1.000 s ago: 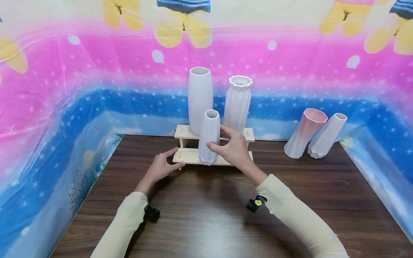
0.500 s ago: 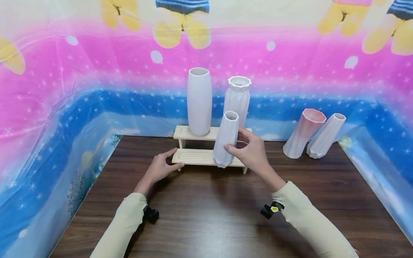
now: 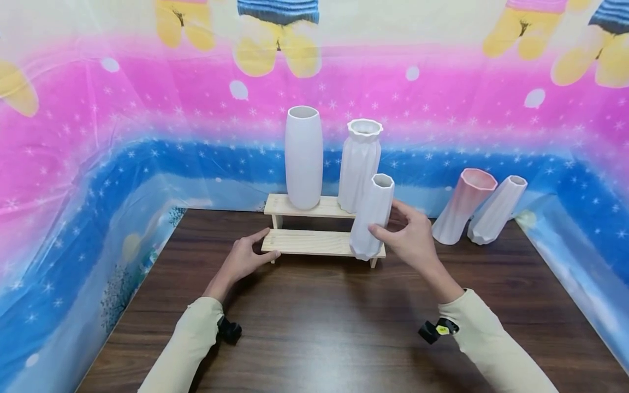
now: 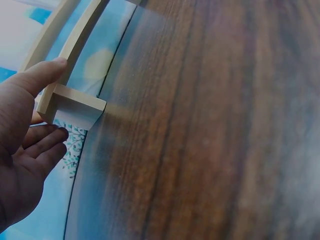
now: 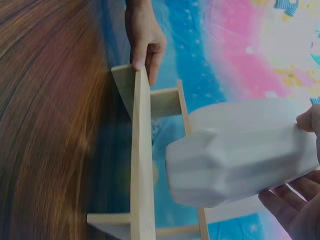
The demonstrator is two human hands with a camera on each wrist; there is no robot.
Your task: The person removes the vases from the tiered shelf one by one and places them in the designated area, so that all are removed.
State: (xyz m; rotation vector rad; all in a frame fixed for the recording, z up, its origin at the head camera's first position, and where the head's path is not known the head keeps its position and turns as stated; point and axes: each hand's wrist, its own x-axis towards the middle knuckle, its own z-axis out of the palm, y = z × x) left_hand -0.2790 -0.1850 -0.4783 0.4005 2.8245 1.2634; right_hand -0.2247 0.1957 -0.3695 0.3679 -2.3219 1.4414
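Observation:
A white faceted vase is in my right hand, its thumb at the near side and the fingers at the far side. It leans a little, over the right end of the lower step of a two-step wooden stand. In the right wrist view a gap shows between the vase base and the lower board. My left hand pinches the left end of that board; the left wrist view shows its thumb and fingers on either side of the board end.
On the upper step stand a tall smooth white vase and a white fluted vase with a ruffled rim. Farther right, a pink-and-white vase and a slanted white vase are on the brown table. A printed cloth hangs behind.
My right hand has carried the white faceted vase rightward along the lower step, from near its middle to its right end. The left hand stays at the board's left end.

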